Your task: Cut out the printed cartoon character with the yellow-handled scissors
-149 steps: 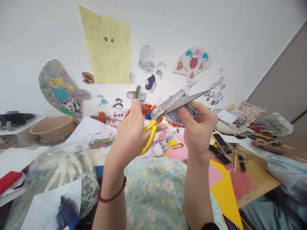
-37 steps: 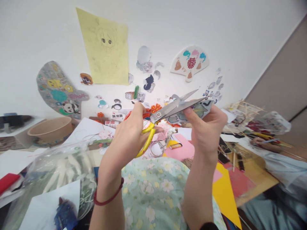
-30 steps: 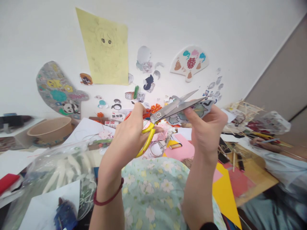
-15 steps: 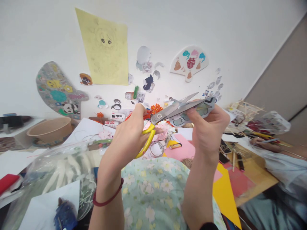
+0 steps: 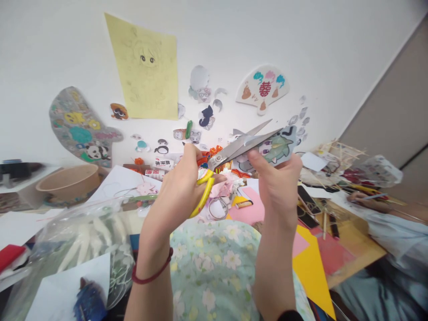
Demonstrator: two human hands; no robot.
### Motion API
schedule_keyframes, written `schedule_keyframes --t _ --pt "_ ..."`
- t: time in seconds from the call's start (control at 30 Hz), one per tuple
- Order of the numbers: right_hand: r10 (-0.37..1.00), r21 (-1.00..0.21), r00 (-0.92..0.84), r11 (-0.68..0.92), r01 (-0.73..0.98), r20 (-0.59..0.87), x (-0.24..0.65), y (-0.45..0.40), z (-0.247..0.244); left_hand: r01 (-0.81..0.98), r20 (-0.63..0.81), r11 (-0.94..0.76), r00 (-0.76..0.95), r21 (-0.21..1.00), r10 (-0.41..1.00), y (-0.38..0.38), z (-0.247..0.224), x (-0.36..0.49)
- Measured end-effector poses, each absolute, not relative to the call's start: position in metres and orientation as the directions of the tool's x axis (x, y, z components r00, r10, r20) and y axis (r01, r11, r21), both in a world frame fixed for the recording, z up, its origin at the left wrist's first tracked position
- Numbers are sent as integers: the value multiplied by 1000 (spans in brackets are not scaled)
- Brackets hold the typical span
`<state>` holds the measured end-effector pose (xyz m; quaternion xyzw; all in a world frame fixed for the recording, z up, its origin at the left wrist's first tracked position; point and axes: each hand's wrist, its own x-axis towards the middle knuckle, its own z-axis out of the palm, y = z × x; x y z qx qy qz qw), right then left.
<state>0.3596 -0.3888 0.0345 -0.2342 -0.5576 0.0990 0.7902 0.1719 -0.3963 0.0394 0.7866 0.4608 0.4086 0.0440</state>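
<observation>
My left hand (image 5: pixel 182 187) is closed round the yellow handles of a pair of scissors (image 5: pixel 205 196), whose silver blades are parted and point up to the right. Between thumb and fingers, my right hand (image 5: pixel 277 178) grips a paper cutout (image 5: pixel 279 149) printed with a green and grey cartoon figure. The blades lie over the left part of that paper, close to my right thumb. Below the hands are crumpled pink paper (image 5: pixel 224 186) and a round clear ring-shaped item (image 5: pixel 218 208).
On the left are a tan bowl (image 5: pixel 68 183) and a plastic bag (image 5: pixel 90 240). Yellow card (image 5: pixel 312 272) lies right of my lap. Another person's hand (image 5: pixel 368 200) holds a pen at the far right. A fan-shaped cutout (image 5: pixel 264 91) hangs on the wall.
My right hand has moved slightly left and turned, so more of the printed figure shows. The scissors have shifted a little left, their blades still parted.
</observation>
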Motion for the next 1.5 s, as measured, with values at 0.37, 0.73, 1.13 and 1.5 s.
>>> schedule_keyframes --t 0.37,0.73,1.13,1.5 --pt "323 -399 377 906 141 868 352 -384 34 663 562 -529 192 530 804 -402 43 167" --pt "325 -397 365 907 139 872 353 -387 34 618 598 -585 222 525 770 -398 41 167" --pt "344 -407 344 904 128 874 357 -395 36 615 605 -618 270 490 749 -401 43 168" --pt "352 -436 343 876 206 871 361 -398 36 664 580 -587 273 464 767 -403 41 168"
